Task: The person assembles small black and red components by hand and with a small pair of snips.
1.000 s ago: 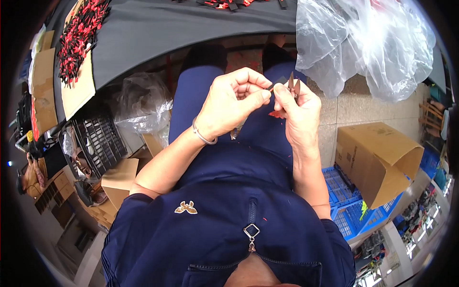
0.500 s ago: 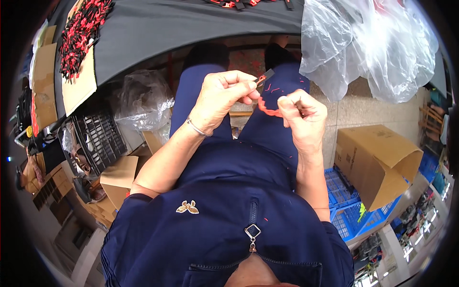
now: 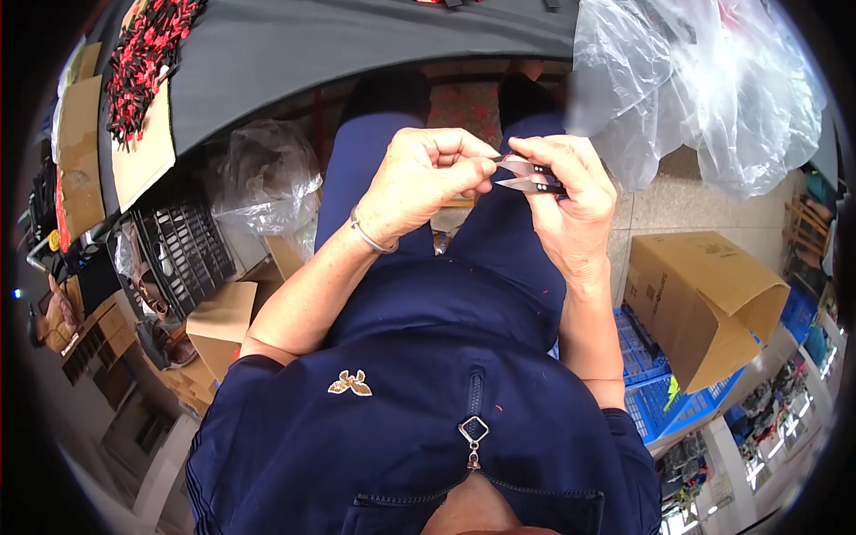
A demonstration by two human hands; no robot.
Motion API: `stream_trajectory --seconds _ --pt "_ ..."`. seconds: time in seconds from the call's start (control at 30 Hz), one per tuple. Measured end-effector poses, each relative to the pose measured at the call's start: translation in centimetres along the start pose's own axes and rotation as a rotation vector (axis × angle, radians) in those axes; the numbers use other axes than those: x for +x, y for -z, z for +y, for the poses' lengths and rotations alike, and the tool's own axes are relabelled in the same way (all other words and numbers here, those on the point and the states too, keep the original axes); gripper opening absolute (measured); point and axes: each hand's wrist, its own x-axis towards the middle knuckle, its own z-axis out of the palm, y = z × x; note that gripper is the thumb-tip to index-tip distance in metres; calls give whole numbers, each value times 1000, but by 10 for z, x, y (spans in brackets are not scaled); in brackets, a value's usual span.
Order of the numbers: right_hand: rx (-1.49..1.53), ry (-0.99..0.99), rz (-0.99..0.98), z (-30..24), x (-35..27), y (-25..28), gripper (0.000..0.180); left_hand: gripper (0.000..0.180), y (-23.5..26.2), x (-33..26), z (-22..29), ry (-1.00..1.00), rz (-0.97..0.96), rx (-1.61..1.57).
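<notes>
Over my lap, my left hand point(image 3: 432, 176) is closed in a pinch on a small black-and-red piece, mostly covered by the fingers. My right hand point(image 3: 571, 183) grips a pair of thread snips point(image 3: 546, 188) with black handles and silver blades. The blades are parted and point left, their tips close to my left fingertips. A bit of red shows by the upper blade. At the far left, a heap of black-and-red pieces point(image 3: 147, 67) lies on a cardboard sheet point(image 3: 147, 160) on the black-covered table point(image 3: 357, 40).
Clear plastic bags point(image 3: 678, 98) hang over the table's right part. To my right, an open cardboard box point(image 3: 700, 294) stands on blue plastic crates point(image 3: 646, 366). A black crate point(image 3: 183, 254) and another clear bag point(image 3: 267, 178) are at my left.
My right hand has moved up and left toward my left hand. The red strip stretched between the hands no longer shows, and the snips' blades have come into view in my right hand.
</notes>
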Motion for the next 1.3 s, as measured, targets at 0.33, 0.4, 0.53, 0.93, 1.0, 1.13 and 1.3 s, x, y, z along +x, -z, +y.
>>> stream_trajectory --seconds 0.33,0.4,0.53,0.93,1.0,1.13,1.3 --pt "-178 135 133 15 -5 -18 19 20 -1 6 -7 -76 -50 -2" --pt "188 -191 77 9 -12 -19 11 21 2 8 -7 -40 -66 11" --pt "1036 -666 29 2 -19 -13 12 18 6 12 -11 -11 -85 -17" --pt "275 -379 -158 -7 -13 6 38 16 13 6 -16 33 36 -125" --pt "113 -330 -31 -12 -8 7 48 17 12 7 -14 16 20 -167" --pt "-66 -146 6 3 -10 3 34 21 14 8 -16 -23 -26 -218" --pt "-156 -2 28 8 -12 2 26 22 12 7 -17 -12 -57 -264"
